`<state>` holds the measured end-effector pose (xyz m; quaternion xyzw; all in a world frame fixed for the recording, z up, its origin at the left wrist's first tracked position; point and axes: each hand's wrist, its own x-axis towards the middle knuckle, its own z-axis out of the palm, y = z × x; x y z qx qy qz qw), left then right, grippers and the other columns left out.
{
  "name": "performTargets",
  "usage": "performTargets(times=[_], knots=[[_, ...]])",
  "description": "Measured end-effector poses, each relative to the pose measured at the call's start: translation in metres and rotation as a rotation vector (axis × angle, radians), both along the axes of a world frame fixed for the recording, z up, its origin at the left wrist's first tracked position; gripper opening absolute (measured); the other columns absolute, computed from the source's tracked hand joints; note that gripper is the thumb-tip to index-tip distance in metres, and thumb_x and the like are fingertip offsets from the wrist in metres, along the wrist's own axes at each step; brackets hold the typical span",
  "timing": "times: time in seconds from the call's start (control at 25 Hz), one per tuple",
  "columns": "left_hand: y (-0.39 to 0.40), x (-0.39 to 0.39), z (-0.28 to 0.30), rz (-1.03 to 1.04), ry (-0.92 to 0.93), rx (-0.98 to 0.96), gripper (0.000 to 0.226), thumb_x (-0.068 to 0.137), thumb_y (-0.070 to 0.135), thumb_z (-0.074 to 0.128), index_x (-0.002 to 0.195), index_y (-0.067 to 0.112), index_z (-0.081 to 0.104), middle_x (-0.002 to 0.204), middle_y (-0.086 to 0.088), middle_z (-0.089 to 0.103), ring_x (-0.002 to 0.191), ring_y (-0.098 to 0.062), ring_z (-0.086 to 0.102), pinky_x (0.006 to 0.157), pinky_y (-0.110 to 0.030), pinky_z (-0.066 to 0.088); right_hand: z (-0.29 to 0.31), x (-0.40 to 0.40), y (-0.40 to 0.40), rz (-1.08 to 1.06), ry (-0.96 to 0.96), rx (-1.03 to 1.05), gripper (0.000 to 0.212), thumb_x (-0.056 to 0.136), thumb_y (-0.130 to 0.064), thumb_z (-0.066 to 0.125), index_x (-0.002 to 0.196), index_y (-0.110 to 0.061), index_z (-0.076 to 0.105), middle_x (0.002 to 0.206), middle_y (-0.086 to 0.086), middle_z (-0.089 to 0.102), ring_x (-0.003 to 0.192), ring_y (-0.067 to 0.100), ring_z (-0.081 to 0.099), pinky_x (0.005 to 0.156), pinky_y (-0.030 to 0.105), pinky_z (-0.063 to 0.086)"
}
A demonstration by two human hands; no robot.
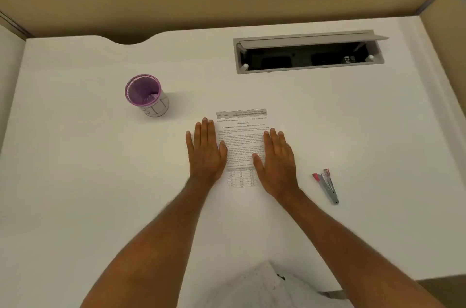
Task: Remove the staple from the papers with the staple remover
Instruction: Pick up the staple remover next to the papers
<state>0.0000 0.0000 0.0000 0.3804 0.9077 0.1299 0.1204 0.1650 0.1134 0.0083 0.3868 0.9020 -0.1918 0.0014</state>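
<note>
A: Papers? (242,136)

B: Flat on the white desk (353,131), printed side up, grey header band at the far end, a table near the close end. No telling where the staple sits; too small to make out.

A: Hands?

B: Left hand (205,150) palm down along the sheet's left edge, fingers (204,128) stretched flat and together, gripping nothing. Right hand (277,158) palm down over the right half, fingers likewise spread flat, thumb resting on the print, holding nothing.

A: Staple remover? (327,185)

B: On the desk to the right of the right hand, apart from it and from the sheet. Grey body, red tips pointing away, untouched.

A: Anything else?

B: Purple cup (146,95) far left, upright. Open cable hatch (309,51) at the back right.
</note>
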Motion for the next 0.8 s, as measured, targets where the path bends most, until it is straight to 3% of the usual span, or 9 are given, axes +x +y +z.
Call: performTargets(times=[0.32,0.56,0.68,0.8], knots=[[0.022,-0.006,-0.003,0.186,-0.115,0.087,0.065,0.105,0.035,0.043,0.161,0.009,0.024,0.169,-0.011,0.025,0.157,-0.030,0.018,0.126,-0.057,0.005,-0.030,0.001,-0.001,0.000,-0.026,0.088,0.070,0.107,-0.049,0.033,0.165,-0.012,0.016,0.173,0.009,0.011,0.161,0.027,0.005,0.130,0.046,0.011],[0.040,-0.008,0.011,0.438,-0.314,0.249,0.064,0.103,0.033,0.053,0.160,0.017,0.029,0.162,-0.005,0.040,0.150,-0.027,0.030,0.122,-0.052,0.020,-0.041,0.002,-0.001,-0.001,-0.016,0.134,0.072,0.107,-0.050,0.033,0.166,-0.015,0.011,0.174,0.006,0.008,0.162,0.025,0.002,0.131,0.046,0.008],[0.048,-0.025,0.019,0.651,-0.585,0.433,0.064,0.101,0.022,0.059,0.158,0.020,0.031,0.148,-0.002,0.054,0.136,-0.023,0.045,0.116,-0.045,0.038,-0.043,0.003,-0.001,-0.001,0.004,0.143,0.071,0.108,-0.051,0.030,0.166,-0.016,0.011,0.174,0.005,0.008,0.162,0.024,0.003,0.131,0.046,0.008],[0.050,-0.047,0.029,0.913,-0.964,0.673,0.055,0.099,0.012,0.062,0.151,0.018,0.045,0.122,-0.001,0.068,0.107,-0.018,0.067,0.091,-0.032,0.054,-0.042,0.004,0.000,-0.002,0.020,0.108,0.070,0.107,-0.050,0.032,0.166,-0.016,0.012,0.175,0.004,0.008,0.162,0.023,0.003,0.130,0.047,0.010]])
